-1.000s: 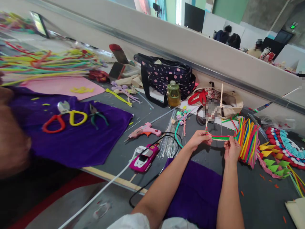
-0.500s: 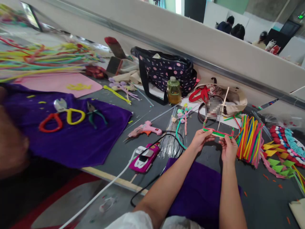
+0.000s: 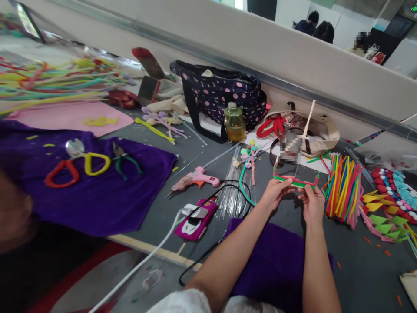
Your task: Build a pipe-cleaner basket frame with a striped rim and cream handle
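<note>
nearest to you, a purple cloth [image 3: 273, 261] is lying under your forearms on the grey table [image 3: 358, 269]. just beyond it, your left hand [image 3: 275, 193] and right hand [image 3: 313, 203] are both pinching a bundle of pipe cleaners [image 3: 295, 180], each closed on one end, holding it level just above the table. the bundle is looking like a flat strip of pink, green and red fuzzy wires laid side by side, with a pale stick [image 3: 308, 119] rising from it at a slant. no writing on it is readable.

to your right, a fan of coloured straws [image 3: 343, 189] is lying just beside your right hand, with felt triangles [image 3: 379, 215] past it. to your left, a magenta glue gun [image 3: 195, 219] with a white cable is resting near the table edge, and a pink glue gun [image 3: 195, 177] is lying a little farther out. farther left, scissors [image 3: 78, 158] and pliers [image 3: 122, 160] are sitting on another purple cloth [image 3: 97, 195].

at the back, a small bottle [image 3: 234, 124] is standing in front of a polka-dot bag [image 3: 224, 98]; its label is too small to read.
</note>
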A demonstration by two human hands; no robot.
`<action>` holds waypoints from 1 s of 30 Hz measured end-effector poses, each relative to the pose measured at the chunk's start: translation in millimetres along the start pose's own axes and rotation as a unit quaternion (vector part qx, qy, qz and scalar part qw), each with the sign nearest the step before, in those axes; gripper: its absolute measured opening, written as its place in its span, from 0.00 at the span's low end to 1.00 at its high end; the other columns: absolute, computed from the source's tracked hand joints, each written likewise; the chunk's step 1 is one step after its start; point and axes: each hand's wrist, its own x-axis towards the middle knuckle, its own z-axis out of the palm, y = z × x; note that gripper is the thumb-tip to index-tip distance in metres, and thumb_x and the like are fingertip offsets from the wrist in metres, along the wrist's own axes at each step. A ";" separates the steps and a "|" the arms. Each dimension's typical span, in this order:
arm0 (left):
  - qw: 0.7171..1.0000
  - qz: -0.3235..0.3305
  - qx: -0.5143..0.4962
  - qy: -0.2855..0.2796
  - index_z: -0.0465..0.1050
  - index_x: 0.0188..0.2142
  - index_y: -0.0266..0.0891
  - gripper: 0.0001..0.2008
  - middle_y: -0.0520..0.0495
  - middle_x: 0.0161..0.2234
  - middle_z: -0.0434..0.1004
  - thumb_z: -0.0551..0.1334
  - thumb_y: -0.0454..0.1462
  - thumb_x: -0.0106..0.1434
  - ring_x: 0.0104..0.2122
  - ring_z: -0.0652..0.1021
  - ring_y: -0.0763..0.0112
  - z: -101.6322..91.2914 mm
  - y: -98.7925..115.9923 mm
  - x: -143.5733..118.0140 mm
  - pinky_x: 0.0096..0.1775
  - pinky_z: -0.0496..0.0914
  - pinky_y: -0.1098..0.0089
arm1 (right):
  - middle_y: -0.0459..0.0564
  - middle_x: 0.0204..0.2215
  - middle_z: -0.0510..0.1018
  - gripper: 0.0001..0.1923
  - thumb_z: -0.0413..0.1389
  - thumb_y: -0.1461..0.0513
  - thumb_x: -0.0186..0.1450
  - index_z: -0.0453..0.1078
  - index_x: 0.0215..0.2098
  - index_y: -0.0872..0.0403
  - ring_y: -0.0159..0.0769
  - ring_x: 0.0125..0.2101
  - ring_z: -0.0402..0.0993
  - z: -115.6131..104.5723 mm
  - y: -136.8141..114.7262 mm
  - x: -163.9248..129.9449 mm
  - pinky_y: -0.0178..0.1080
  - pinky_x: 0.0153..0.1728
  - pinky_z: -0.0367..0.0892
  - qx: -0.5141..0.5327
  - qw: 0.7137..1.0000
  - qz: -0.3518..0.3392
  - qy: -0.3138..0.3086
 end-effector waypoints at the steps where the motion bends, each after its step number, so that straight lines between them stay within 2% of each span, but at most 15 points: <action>1: 1.000 0.002 0.002 0.005 0.76 0.38 0.30 0.20 0.41 0.31 0.80 0.73 0.38 0.46 0.29 0.80 0.68 -0.4 0.2 0.4 0.35 0.74 0.71 | 0.46 0.26 0.77 0.15 0.65 0.55 0.51 0.72 0.33 0.55 0.29 0.22 0.73 -0.5 -0.7 0.5 0.29 0.17 0.67 -0.005 1.000 -0.006 0.006; 4: 1.000 0.004 0.009 0.015 0.77 0.37 0.30 0.19 0.42 0.32 0.80 0.73 0.38 0.46 0.28 0.79 0.70 -1.1 2.1 0.5 0.34 0.75 0.71 | 0.45 0.29 0.76 0.15 0.65 0.55 0.51 0.73 0.33 0.55 0.25 0.21 0.69 -3.6 -3.3 3.2 0.27 0.15 0.61 -0.015 0.998 -0.044 0.051; 7: 1.000 -0.001 0.013 0.011 0.77 0.36 0.30 0.18 0.42 0.33 0.80 0.73 0.37 0.45 0.28 0.79 0.70 -0.6 4.3 -0.4 0.34 0.75 0.71 | 0.44 0.27 0.75 0.15 0.66 0.55 0.50 0.73 0.30 0.56 0.23 0.19 0.65 -7.2 -6.1 5.9 0.26 0.14 0.58 -0.022 0.995 -0.060 0.074; 14: 1.000 -0.006 -0.006 0.022 0.77 0.36 0.31 0.16 0.43 0.32 0.80 0.72 0.35 0.47 0.26 0.78 0.74 -0.3 5.2 -0.9 0.32 0.74 0.74 | 0.41 0.20 0.70 0.16 0.67 0.55 0.47 0.72 0.28 0.56 0.23 0.18 0.64 -7.4 -6.6 6.1 0.27 0.14 0.58 -0.027 0.997 -0.043 0.062; 18: 0.999 -0.003 -0.019 0.029 0.76 0.36 0.31 0.16 0.44 0.30 0.80 0.72 0.34 0.47 0.24 0.78 0.73 -0.6 3.3 -0.1 0.31 0.75 0.73 | 0.39 0.18 0.69 0.15 0.67 0.56 0.48 0.70 0.27 0.56 0.23 0.17 0.62 -6.4 -3.9 6.3 0.28 0.15 0.58 -0.015 0.997 -0.042 0.059; 25: 0.999 0.005 -0.014 0.034 0.76 0.37 0.30 0.16 0.41 0.33 0.80 0.70 0.38 0.51 0.27 0.79 0.73 -2.7 3.7 1.4 0.33 0.75 0.74 | 0.40 0.20 0.70 0.16 0.67 0.55 0.48 0.70 0.29 0.55 0.23 0.17 0.63 -8.8 -5.2 7.2 0.27 0.14 0.58 -0.005 0.999 -0.020 0.044; 30: 0.998 0.021 -0.015 0.065 0.76 0.34 0.30 0.13 0.42 0.30 0.80 0.70 0.38 0.51 0.25 0.78 0.73 -4.1 1.5 4.1 0.32 0.75 0.73 | 0.40 0.19 0.70 0.16 0.68 0.56 0.47 0.70 0.27 0.56 0.23 0.17 0.64 -7.1 -4.4 6.4 0.27 0.14 0.58 0.000 0.998 -0.028 0.050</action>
